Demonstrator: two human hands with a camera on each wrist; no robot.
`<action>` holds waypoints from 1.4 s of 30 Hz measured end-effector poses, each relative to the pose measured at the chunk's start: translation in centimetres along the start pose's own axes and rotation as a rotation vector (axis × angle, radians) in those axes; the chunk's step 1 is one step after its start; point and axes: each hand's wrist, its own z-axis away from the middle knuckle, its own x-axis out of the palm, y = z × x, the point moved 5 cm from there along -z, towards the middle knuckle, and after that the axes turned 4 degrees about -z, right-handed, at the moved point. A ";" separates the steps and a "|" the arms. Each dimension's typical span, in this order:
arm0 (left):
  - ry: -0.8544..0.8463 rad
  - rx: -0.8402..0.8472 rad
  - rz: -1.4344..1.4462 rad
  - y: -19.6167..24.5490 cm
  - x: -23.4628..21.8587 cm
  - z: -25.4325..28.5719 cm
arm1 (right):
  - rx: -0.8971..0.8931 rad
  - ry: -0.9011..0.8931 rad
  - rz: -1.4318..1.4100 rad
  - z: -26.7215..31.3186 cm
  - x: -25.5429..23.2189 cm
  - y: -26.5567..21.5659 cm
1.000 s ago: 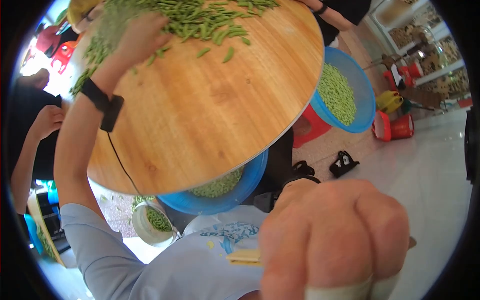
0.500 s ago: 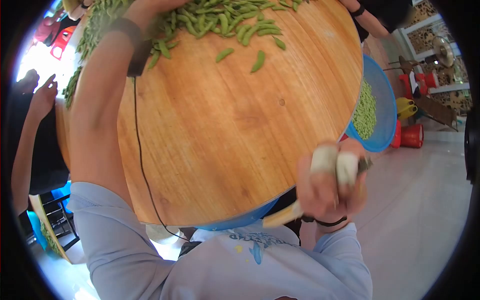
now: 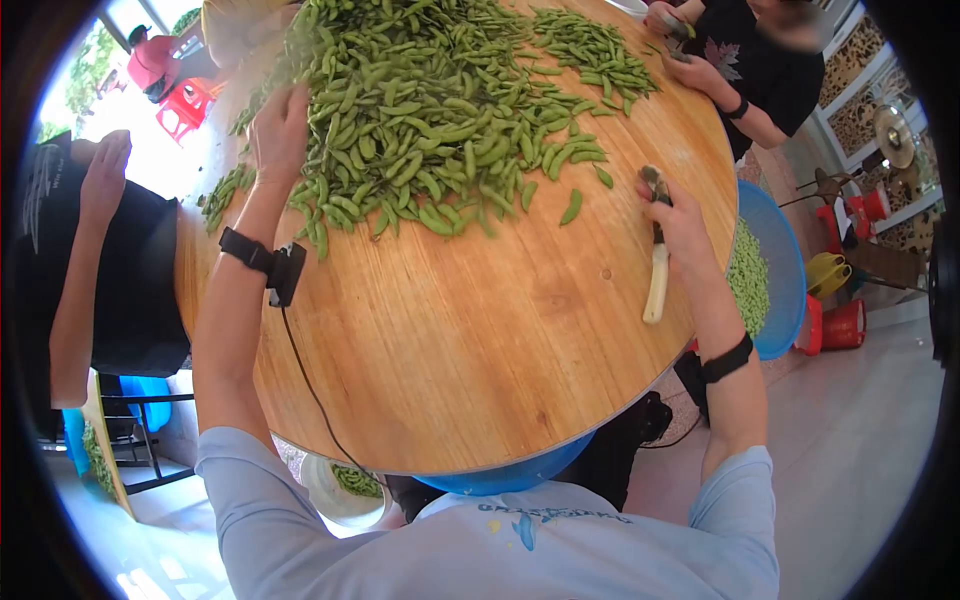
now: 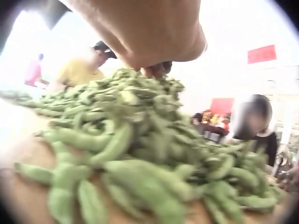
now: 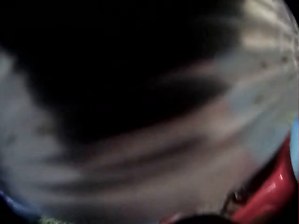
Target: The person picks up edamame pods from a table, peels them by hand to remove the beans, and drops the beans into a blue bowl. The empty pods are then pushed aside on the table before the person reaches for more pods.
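A large heap of green soybean pods (image 3: 420,130) covers the far part of the round wooden table (image 3: 480,330). My left hand (image 3: 280,135) lies against the heap's left side, fingers pointing away from me. In the left wrist view its fingertips (image 4: 156,70) reach down at the top of the pods (image 4: 140,116). Over the table's right side, my right hand (image 3: 680,225) grips a slim tool (image 3: 656,285) with a pale flat end toward me and a dark part at the fingers. The right wrist view is dark and blurred.
Blue basins stand below the table edge, one at the right (image 3: 775,280) with shelled beans (image 3: 748,280). A white bucket (image 3: 345,490) with pods is at lower left. People sit around the table; one at the right (image 3: 770,70) handles pods. A cable (image 3: 310,385) trails from my left wrist.
My right hand has swung from near the camera, then the table's near edge, forward over the tabletop with the tool. More of the pod heap shows, and my left hand is at its left side.
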 end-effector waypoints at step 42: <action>-0.640 0.154 0.067 4.6 -4.2 21.1 | -0.444 -0.692 0.493 12.1 13.0 -4.1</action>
